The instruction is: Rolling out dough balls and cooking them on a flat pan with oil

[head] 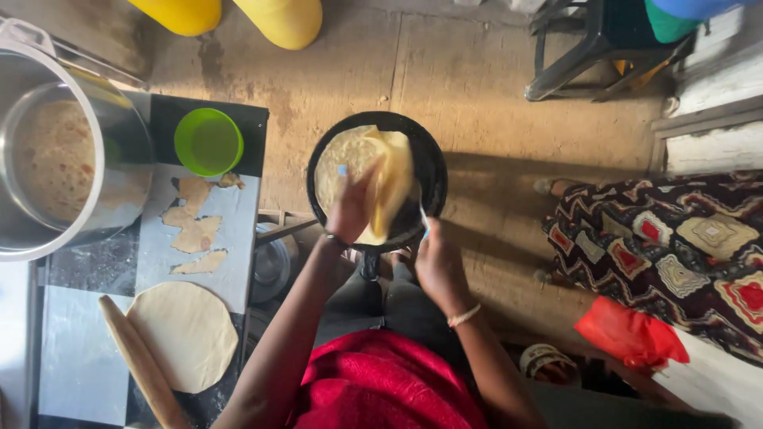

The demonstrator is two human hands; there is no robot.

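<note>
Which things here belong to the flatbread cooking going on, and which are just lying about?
In use: left hand, right hand, folded flatbread, black pan.

Lying about: rolled dough round, rolling pin, green bowl, steel pot, dough scraps.

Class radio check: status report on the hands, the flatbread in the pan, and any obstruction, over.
Left hand lifting folded flatbread in black pan. Right hand at pan's near edge; grip unclear. No obstruction over pan.
</note>
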